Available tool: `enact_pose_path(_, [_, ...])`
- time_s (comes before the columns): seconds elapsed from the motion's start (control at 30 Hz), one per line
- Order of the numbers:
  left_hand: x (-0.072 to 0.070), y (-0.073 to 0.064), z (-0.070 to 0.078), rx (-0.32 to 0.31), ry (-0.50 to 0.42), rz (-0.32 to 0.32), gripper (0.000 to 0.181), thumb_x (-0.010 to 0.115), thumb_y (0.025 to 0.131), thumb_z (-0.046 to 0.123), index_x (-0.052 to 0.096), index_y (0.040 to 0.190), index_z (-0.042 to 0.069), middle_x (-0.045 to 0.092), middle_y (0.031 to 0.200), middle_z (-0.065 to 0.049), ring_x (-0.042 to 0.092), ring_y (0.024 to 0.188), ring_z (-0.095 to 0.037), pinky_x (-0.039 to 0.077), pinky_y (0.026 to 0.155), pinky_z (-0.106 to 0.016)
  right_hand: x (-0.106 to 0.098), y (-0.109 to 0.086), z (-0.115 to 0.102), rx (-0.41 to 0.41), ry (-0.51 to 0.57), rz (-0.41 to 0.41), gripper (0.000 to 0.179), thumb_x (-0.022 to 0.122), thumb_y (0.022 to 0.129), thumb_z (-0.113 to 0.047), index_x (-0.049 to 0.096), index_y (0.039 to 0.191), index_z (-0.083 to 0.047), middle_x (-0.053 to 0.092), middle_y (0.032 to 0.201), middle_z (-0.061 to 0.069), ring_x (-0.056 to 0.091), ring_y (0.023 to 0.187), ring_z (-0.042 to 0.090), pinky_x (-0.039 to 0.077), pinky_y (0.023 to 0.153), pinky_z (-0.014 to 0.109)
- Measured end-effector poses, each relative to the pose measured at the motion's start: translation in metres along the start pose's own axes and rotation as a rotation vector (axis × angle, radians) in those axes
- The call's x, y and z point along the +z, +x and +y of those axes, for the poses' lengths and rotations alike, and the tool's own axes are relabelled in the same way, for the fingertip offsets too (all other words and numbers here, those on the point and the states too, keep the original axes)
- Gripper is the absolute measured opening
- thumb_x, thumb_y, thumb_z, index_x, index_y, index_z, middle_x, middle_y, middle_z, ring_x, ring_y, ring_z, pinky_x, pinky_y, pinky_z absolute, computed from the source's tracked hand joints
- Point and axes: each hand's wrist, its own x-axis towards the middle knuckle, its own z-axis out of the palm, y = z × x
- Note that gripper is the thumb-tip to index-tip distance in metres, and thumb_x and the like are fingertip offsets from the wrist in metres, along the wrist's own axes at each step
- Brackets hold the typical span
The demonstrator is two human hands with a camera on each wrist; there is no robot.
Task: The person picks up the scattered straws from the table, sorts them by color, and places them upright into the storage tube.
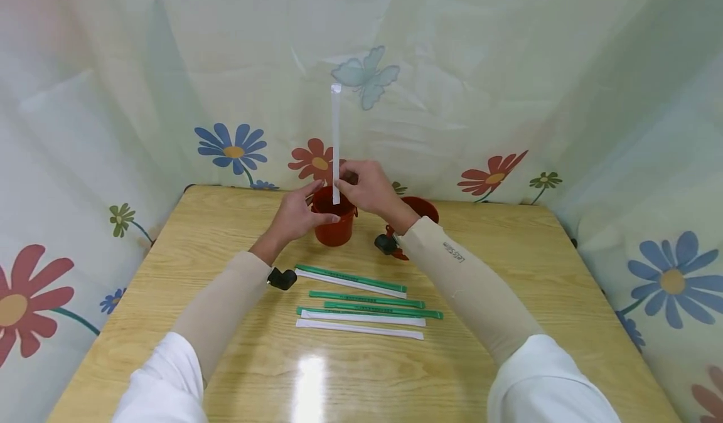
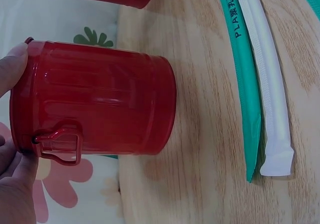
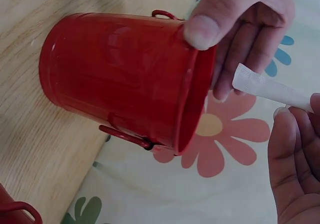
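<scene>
A small red metal bucket (image 1: 334,231) with side handles stands upright near the table's back edge. My left hand (image 1: 295,214) holds it at the rim, thumb on the near side and fingers round the far side. Between thumb and fingers of my right hand (image 1: 368,186), a white paper-wrapped straw (image 1: 336,134) is pinched near its lower end and points upright. Its lower tip (image 3: 247,80) is just outside the bucket's mouth in the right wrist view. The bucket's inside is mostly hidden.
A second red bucket (image 1: 425,208) stands to the right, partly behind my right wrist. Several wrapped straws, green (image 1: 367,296) and white (image 1: 359,329), lie crosswise on the wooden table (image 1: 254,360) in front. A flowered curtain (image 1: 452,96) hangs behind the back edge.
</scene>
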Motion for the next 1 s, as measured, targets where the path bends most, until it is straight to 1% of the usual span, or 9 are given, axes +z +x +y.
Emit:
enact_pose_path(0.17, [0.002, 0.001, -0.001, 0.013, -0.003, -0.003, 0.092, 0.087, 0.087, 0.028, 0.037, 0.162, 0.007, 0.047, 0.163, -0.014, 0.049, 0.148, -0.037, 0.051, 0.113, -0.049, 0.004, 0.0, 0.006, 0.015, -0.052, -0.023, 0.018, 0.067, 0.101, -0.013, 0.077, 0.108, 0.0, 0.078, 0.098, 0.015, 0.071, 0.084, 0.025, 0.064, 0.081, 0.039])
enact_pose_path(0.27, [0.002, 0.001, -0.002, 0.018, 0.002, 0.005, 0.091, 0.087, 0.087, 0.027, 0.038, 0.161, 0.008, 0.05, 0.16, -0.014, 0.051, 0.147, -0.036, 0.051, 0.113, -0.049, 0.008, 0.0, 0.009, 0.019, -0.091, -0.041, 0.019, 0.067, 0.101, -0.014, 0.077, 0.111, -0.001, 0.078, 0.099, 0.012, 0.07, 0.087, 0.025, 0.064, 0.082, 0.039])
enact_pose_path(0.4, [0.001, 0.001, -0.002, 0.029, -0.001, 0.011, 0.089, 0.087, 0.087, 0.025, 0.04, 0.16, 0.007, 0.054, 0.157, -0.014, 0.053, 0.145, -0.037, 0.052, 0.112, -0.05, 0.013, 0.0, 0.013, 0.031, -0.107, -0.079, 0.02, 0.067, 0.101, -0.013, 0.076, 0.113, -0.001, 0.079, 0.101, 0.014, 0.07, 0.088, 0.026, 0.064, 0.084, 0.039])
enact_pose_path(0.57, [0.001, 0.002, -0.001, 0.033, -0.02, 0.005, 0.089, 0.087, 0.087, 0.023, 0.039, 0.16, 0.007, 0.056, 0.155, -0.013, 0.052, 0.146, -0.038, 0.051, 0.113, -0.052, 0.019, -0.001, 0.016, 0.039, -0.12, -0.109, 0.015, 0.067, 0.1, -0.011, 0.075, 0.108, -0.001, 0.079, 0.097, 0.015, 0.07, 0.084, 0.026, 0.065, 0.079, 0.038])
enact_pose_path(0.7, [0.001, 0.002, -0.001, 0.036, -0.022, 0.0, 0.087, 0.086, 0.087, 0.022, 0.041, 0.16, 0.01, 0.057, 0.154, -0.011, 0.051, 0.146, -0.036, 0.051, 0.113, -0.051, 0.023, -0.001, 0.02, 0.059, -0.145, -0.125, 0.014, 0.067, 0.1, -0.012, 0.076, 0.106, -0.002, 0.079, 0.095, 0.012, 0.068, 0.082, 0.025, 0.063, 0.074, 0.034])
enact_pose_path(0.8, [0.001, 0.003, -0.002, 0.05, -0.016, 0.005, 0.085, 0.086, 0.087, 0.022, 0.043, 0.159, 0.01, 0.058, 0.152, -0.011, 0.054, 0.145, -0.035, 0.052, 0.112, -0.05, 0.025, -0.001, 0.021, 0.074, -0.164, -0.132, 0.014, 0.067, 0.101, -0.013, 0.076, 0.106, -0.003, 0.078, 0.095, 0.01, 0.067, 0.082, 0.025, 0.062, 0.073, 0.033])
enact_pose_path(0.87, [0.001, 0.004, -0.002, 0.057, -0.017, 0.005, 0.083, 0.086, 0.087, 0.021, 0.045, 0.158, 0.011, 0.06, 0.151, -0.01, 0.055, 0.143, -0.034, 0.053, 0.112, -0.05, 0.026, -0.002, 0.021, 0.077, -0.18, -0.136, 0.016, 0.067, 0.101, -0.014, 0.077, 0.108, -0.004, 0.079, 0.097, 0.01, 0.067, 0.084, 0.025, 0.063, 0.075, 0.033])
enact_pose_path(0.9, [0.001, 0.003, -0.002, 0.059, -0.015, 0.006, 0.079, 0.086, 0.087, 0.021, 0.048, 0.156, 0.011, 0.062, 0.148, -0.01, 0.056, 0.142, -0.034, 0.053, 0.111, -0.05, 0.026, -0.002, 0.021, 0.08, -0.187, -0.137, 0.017, 0.067, 0.101, -0.014, 0.077, 0.109, -0.003, 0.079, 0.099, 0.011, 0.068, 0.086, 0.025, 0.063, 0.077, 0.034])
enact_pose_path(1.0, [0.001, 0.003, -0.003, 0.052, -0.037, 0.003, 0.077, 0.086, 0.087, 0.02, 0.05, 0.154, 0.01, 0.062, 0.148, -0.014, 0.057, 0.141, -0.037, 0.053, 0.111, -0.053, 0.025, -0.006, 0.018, 0.087, -0.193, -0.129, 0.02, 0.067, 0.101, -0.014, 0.076, 0.114, -0.002, 0.079, 0.105, 0.013, 0.069, 0.092, 0.027, 0.065, 0.083, 0.037])
